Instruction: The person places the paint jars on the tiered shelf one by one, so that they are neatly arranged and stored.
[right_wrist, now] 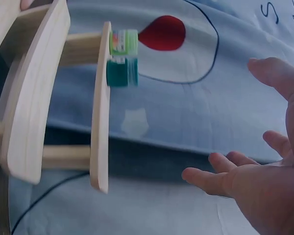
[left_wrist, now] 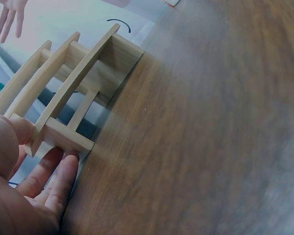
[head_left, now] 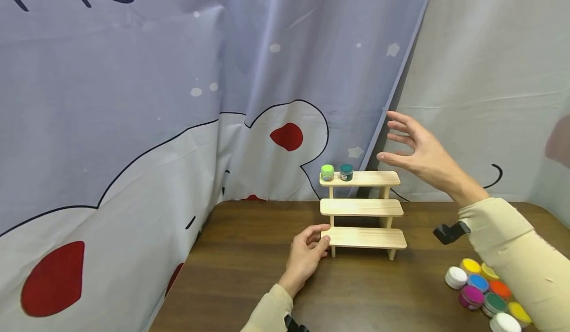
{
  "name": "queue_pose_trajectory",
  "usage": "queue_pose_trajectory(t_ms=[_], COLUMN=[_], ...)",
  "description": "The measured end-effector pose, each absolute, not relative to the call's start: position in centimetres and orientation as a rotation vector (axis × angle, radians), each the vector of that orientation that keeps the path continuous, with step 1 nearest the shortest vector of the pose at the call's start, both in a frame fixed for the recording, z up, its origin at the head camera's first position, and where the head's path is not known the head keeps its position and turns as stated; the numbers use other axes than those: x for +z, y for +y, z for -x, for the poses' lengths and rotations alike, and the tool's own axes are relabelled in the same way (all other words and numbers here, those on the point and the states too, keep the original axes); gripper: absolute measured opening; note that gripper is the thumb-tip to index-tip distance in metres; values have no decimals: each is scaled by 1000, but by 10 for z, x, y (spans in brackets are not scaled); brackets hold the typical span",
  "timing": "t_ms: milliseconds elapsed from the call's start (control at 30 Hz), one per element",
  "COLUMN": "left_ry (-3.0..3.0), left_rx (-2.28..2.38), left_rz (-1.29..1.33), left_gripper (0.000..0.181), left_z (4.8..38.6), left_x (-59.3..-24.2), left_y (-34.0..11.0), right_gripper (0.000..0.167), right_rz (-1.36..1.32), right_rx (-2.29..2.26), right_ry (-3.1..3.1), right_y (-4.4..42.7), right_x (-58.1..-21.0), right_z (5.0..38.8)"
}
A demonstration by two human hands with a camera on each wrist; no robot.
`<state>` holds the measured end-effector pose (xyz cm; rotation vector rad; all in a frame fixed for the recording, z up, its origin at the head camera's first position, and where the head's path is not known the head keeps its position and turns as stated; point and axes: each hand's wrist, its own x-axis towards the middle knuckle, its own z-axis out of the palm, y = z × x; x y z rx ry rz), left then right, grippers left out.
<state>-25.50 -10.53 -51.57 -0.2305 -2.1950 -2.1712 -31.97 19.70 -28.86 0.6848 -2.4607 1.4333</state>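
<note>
A three-tier wooden display stand [head_left: 361, 207] stands on the table. On its top tier, towards the left end, sit a light green paint jar [head_left: 327, 173] and a dark teal paint jar [head_left: 346, 172], side by side. My left hand [head_left: 305, 254] holds the left end of the lowest tier, thumb above and fingers against the side support [left_wrist: 67, 134]. Up in the air to the right of the top tier is my right hand [head_left: 418, 151]; its fingers are spread and nothing is in them, as the right wrist view also shows.
Several small jars with coloured lids, among them a white-lidded jar [head_left: 456, 277] and a purple-lidded jar [head_left: 471, 297], cluster at the right of the brown table [head_left: 249, 262], partly behind my right sleeve. A printed curtain [head_left: 267, 74] hangs behind the table.
</note>
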Motion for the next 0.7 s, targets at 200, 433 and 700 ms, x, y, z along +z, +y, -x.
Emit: queue_pose_trajectory(t_ms=[200,433,700], left_ry=[-2189,-2184,-2211], left_rx=[-2172,-2171,-2138], left_rz=[234,234,241], left_gripper=[28,28,27], left_z=[254,254,256], left_x=[-515,-516,-516], left_y=[-105,-106,-106], right_gripper=[98,94,93], right_rz=[-652,-618,-525], right_rx=[1405,1299,1199], right_ry=[-2420,-2476,-2492], right_y=[223,250,287], right_x=[-286,-288,-294], right_z=[306,290,272])
